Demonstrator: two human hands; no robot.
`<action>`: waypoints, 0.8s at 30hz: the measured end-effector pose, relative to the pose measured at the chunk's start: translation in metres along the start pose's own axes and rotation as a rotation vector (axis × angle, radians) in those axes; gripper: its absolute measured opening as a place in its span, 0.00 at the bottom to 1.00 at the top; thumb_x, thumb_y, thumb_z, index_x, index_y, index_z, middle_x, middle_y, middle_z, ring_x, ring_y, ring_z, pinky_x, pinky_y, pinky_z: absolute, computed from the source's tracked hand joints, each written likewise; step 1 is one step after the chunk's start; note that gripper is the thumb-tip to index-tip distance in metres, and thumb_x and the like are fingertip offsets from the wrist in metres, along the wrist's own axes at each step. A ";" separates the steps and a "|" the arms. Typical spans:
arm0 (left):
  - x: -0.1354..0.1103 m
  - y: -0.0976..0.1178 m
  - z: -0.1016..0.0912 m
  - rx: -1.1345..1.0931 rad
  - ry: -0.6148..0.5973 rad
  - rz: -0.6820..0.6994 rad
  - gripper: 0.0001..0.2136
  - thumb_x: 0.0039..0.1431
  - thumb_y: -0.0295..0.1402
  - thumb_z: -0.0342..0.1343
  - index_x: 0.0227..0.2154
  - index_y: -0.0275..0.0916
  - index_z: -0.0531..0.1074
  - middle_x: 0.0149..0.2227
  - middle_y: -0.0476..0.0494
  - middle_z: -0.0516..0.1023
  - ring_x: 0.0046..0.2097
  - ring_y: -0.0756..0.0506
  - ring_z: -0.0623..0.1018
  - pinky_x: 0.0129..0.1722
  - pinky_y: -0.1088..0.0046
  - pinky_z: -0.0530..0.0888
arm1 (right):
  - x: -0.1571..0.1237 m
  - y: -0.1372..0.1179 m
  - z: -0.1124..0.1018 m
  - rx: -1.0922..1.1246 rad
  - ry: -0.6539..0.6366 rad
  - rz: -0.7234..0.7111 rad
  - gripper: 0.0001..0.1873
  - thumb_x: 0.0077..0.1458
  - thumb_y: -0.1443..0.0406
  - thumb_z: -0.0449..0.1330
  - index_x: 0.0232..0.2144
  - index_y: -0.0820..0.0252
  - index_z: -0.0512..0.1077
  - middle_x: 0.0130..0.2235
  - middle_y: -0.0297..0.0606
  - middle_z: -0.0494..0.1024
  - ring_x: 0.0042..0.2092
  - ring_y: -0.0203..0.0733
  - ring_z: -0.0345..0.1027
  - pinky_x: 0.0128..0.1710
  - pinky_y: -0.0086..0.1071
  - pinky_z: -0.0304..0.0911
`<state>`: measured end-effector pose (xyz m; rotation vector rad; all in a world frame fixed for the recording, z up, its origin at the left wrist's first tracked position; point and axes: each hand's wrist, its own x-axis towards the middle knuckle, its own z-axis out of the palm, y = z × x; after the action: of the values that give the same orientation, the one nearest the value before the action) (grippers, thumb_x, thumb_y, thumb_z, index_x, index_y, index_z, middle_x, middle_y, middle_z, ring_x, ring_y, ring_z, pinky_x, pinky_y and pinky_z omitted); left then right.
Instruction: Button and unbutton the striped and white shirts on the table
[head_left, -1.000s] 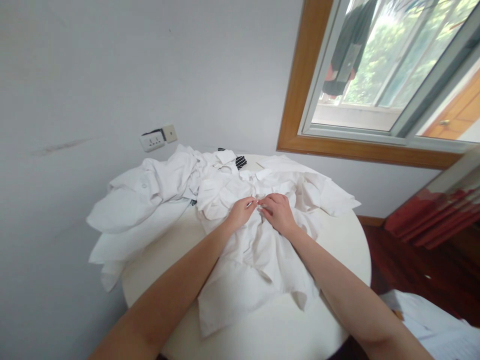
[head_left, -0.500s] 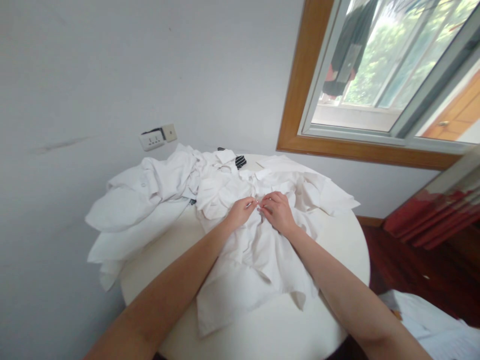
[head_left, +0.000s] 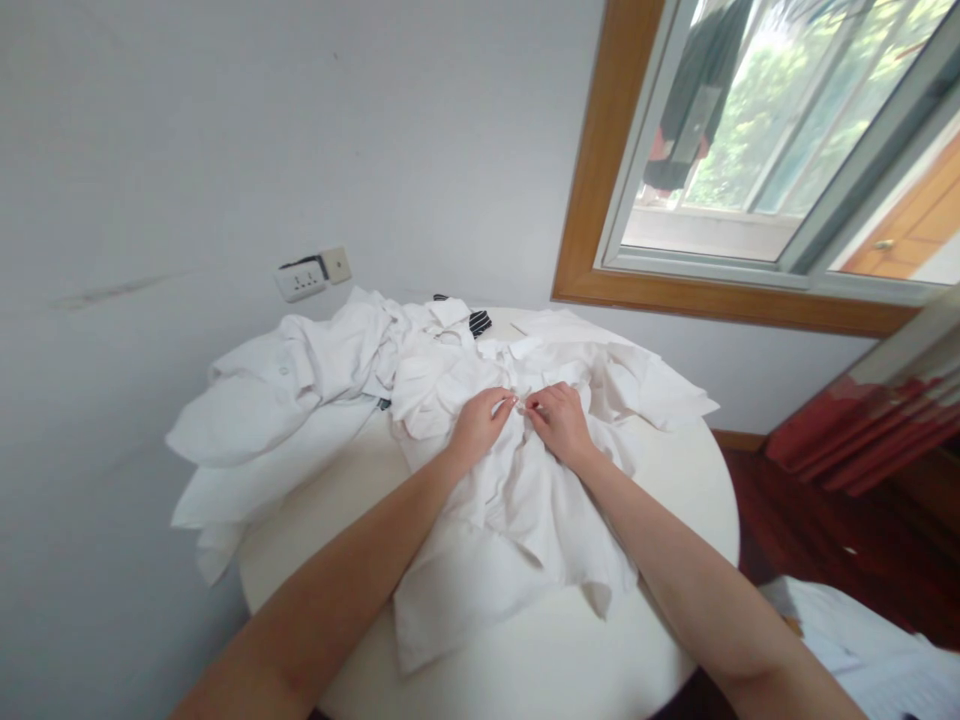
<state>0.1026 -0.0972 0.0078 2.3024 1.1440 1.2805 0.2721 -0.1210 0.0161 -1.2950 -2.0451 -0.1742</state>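
A white shirt lies spread on a round white table, its collar toward the wall. My left hand and my right hand sit close together near the top of the shirt's front, just below the collar. Each hand has its fingertips pinched on the fabric along the front opening. The fingertips of the two hands almost touch. What exactly lies between them is too small to make out.
More white garments are heaped at the table's left and hang over its edge. A dark striped cloth peeks out at the back. A wall socket sits behind, a wood-framed window to the right.
Both hands stay pinched on the shirt front; they have shifted very slightly upward toward the collar. The garments have not moved.
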 end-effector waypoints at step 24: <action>0.003 0.029 -0.006 0.157 -0.112 0.127 0.18 0.58 0.24 0.45 0.49 0.41 0.70 0.49 0.42 0.74 0.52 0.44 0.70 0.56 0.63 0.62 | 0.001 0.016 -0.027 -0.104 0.247 0.032 0.09 0.61 0.67 0.47 0.39 0.58 0.67 0.38 0.42 0.70 0.43 0.47 0.59 0.43 0.39 0.51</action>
<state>0.1131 -0.1146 0.0293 2.5626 1.1127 1.1221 0.2984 -0.1250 0.0332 -1.2982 -1.8249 -0.4109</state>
